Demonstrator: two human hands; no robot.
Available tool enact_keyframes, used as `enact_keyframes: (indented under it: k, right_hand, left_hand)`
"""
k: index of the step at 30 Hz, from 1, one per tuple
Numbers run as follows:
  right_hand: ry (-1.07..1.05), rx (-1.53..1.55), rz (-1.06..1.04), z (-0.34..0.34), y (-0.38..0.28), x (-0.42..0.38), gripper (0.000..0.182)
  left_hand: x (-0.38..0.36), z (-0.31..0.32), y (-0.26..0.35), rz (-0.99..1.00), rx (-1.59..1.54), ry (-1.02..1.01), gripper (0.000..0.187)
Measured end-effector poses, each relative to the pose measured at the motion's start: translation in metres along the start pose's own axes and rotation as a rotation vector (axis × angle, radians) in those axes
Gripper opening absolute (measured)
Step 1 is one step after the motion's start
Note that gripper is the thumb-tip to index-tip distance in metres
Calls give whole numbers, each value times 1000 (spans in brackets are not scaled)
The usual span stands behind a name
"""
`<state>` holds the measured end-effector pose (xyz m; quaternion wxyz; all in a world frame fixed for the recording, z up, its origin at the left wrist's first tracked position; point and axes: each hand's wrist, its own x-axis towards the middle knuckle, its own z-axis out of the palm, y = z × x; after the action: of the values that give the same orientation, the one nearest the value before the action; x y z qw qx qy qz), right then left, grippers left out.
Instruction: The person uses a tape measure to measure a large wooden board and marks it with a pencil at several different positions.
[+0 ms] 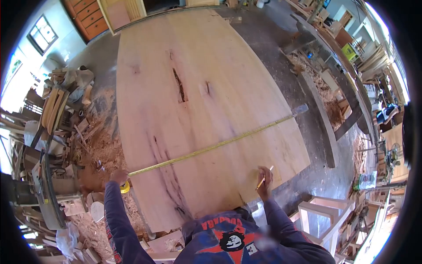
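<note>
A yellow tape measure (125,188) is in my left hand (118,177), whose fingers are closed at the left edge of a wide wooden slab (211,57). From there the drawn-out tape blade (211,148) runs slantwise across the slab, up to its right edge. My right hand (265,182) is closed around a pencil (260,183) over the near right part of the slab, below the blade. Dark cracks and a long slot (179,86) mark the pale wood.
Wood shavings (103,149) and stacked offcuts (55,105) lie to the left. A pale wooden frame (325,215) stands at the near right. Along the right runs a long beam (318,114). A drawer cabinet (88,20) is at the back left.
</note>
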<state>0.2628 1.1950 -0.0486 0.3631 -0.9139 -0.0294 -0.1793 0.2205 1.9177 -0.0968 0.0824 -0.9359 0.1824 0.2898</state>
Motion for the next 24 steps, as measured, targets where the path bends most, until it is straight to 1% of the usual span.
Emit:
enact_keyframes:
  k: [3,5,6,7,9,10,12,14,15,16,17,18,19,20,21,22,24]
  right_hand:
    - [-96,558,367,8,-25,29,33]
    - [-162,590,372,10,-32,58,38]
    - [-199,605,375,11,-36,72,41]
    - [-193,606,366,13,-42,85,40]
    - [-252,575,293,21,-40,108,40]
    - [-284,561,252,26,-39,119,41]
    - [-387,577,278,28,-41,133,38]
    - [-475,588,262,33,-31,139,35]
    - [-467,682,336,41,-19,135,30]
    - [-520,648,325,35,-19,137,30]
    - [-522,751,372,41,-16,136,31]
    - [-546,752,381,49,-7,133,31]
    - [-543,745,342,47,-11,134,29]
    - [-539,730,305,48,-12,132,29]
    - [-530,674,295,45,-27,133,23]
    - [-569,625,256,49,-27,129,21]
    - [-594,514,171,42,-14,132,17]
  left_hand:
    - [8,20,-10,7,113,-157,12]
    - [11,56,-19,-87,131,-107,11]
    - [12,63,-22,-134,138,-84,11]
    - [12,51,-17,-176,123,-90,11]
    - [6,28,3,-266,82,-105,11]
    - [3,14,13,-367,-41,-86,14]
    - [-2,-15,31,-575,-280,-46,21]
    - [1,-26,41,-603,-365,-18,20]
    - [-5,-30,40,-636,-400,-5,20]
    - [-3,-10,33,-503,-115,-72,19]
    - [3,34,22,-382,151,-167,19]
    - [9,81,14,-528,-149,124,18]
    - [-7,-11,43,-580,-335,101,20]
    - [-6,-8,48,-692,-522,159,24]
    - [-6,-5,45,-674,-560,176,24]
    - [-14,-16,54,-746,-627,164,24]
    - [-19,-73,73,-847,-752,172,25]
